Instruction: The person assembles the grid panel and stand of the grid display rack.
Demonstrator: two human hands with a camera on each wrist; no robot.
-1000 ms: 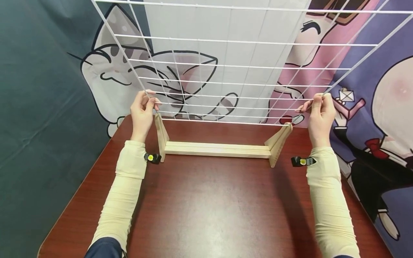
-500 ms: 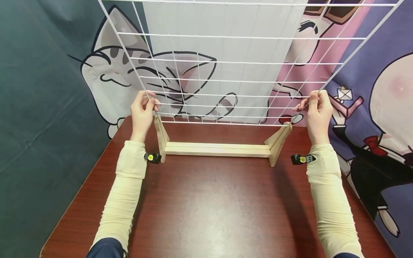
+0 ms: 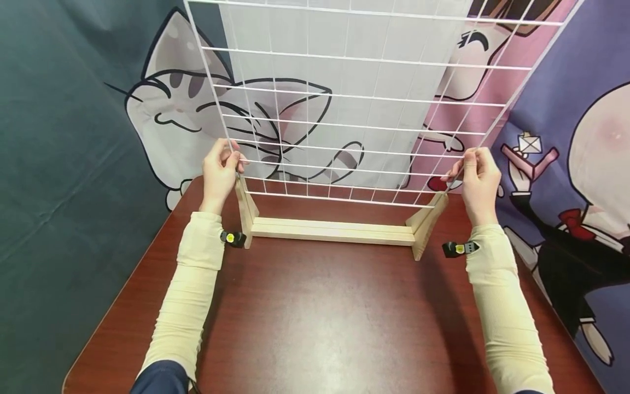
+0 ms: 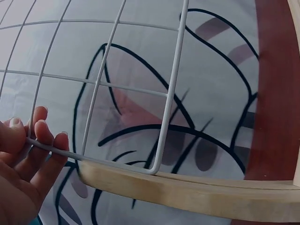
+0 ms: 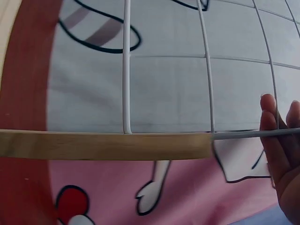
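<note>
A white wire grid panel (image 3: 346, 98) stands nearly upright above a pale wooden stand (image 3: 332, 230), which has a side piece at each end. My left hand (image 3: 218, 175) pinches the panel's left edge wire just above the left side piece (image 3: 246, 210). On the other edge, my right hand (image 3: 481, 183) grips the wire above the right side piece (image 3: 427, 224). In the left wrist view, a lower corner of the grid (image 4: 161, 140) meets the wood (image 4: 187, 194). The right wrist view has the panel's edge wire (image 5: 243, 134) against the right side piece (image 5: 103, 145).
The stand rests on a reddish-brown table (image 3: 315, 317). Behind it hangs a cloth with a cartoon cat (image 3: 177, 109), and another printed cloth (image 3: 585, 164) hangs along the right. A dark green cloth (image 3: 59, 191) borders the left.
The panel's top has narrowed in view as it shifts, its right edge moving left. The right hand has moved slightly left with it. Lately the panel's bottom edge sits lower, especially at the right.
</note>
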